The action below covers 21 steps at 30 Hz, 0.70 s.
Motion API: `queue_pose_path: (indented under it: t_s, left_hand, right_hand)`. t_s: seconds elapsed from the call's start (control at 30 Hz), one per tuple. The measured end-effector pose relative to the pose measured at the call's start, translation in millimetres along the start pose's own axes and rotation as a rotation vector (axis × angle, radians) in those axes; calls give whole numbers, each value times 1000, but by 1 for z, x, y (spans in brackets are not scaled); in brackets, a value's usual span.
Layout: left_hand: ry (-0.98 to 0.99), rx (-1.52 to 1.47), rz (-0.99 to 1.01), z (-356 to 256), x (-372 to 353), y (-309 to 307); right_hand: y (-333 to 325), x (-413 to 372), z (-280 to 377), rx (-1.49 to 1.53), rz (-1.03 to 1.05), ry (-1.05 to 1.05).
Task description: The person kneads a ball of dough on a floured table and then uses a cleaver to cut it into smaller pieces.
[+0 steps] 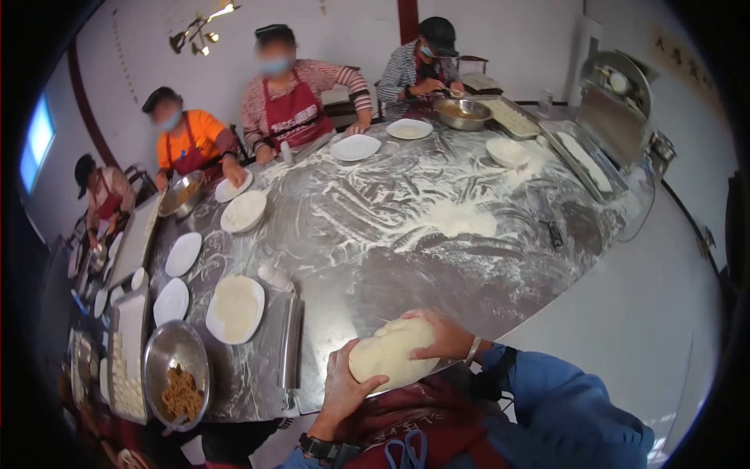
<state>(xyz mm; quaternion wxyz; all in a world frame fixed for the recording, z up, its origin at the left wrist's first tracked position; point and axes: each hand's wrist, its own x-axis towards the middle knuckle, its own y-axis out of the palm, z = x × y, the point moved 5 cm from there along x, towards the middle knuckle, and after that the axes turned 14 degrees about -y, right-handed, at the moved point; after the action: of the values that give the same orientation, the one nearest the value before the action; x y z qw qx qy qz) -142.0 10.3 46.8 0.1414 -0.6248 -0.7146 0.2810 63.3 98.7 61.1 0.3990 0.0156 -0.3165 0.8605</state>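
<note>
A large pale lump of dough (391,356) is at the near edge of the metal table, between my two hands. My left hand (346,384) grips its left side, thumb on top. On the far right side my right hand (440,334) is wrapped round it, a bracelet at the wrist. The undersides of the fingers are hidden behind the dough. A metal rolling pin (290,342) with a pale handle lies to the left of my left hand. Beyond it sits a white plate (251,332) bearing a flat pale round of dough.
Flour is spread over the metal table (484,289). At left stand a steel bowl of brown filling (186,328), a tray of dumplings (126,399) and white plates (183,254). Several people in aprons work along the far and left edges. Long trays (582,160) lie at far right.
</note>
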Motion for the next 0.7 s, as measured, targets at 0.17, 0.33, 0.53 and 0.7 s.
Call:
queue_pose_path:
  t_s: [0.17, 0.33, 0.53, 0.7]
  left_hand:
    - [66, 10, -8, -36, 18, -14]
    - [304, 78, -243, -72, 31, -24]
    - [252, 185, -148, -67, 48, -18]
    - [371, 177, -275, -71, 74, 15]
  right_hand:
    - [-12, 7, 6, -48, -129, -28]
    - [-37, 24, 25, -327, -237, -226]
    - [-28, 34, 6, -571, -102, -21]
    - [-8, 35, -4, -672, -218, -157]
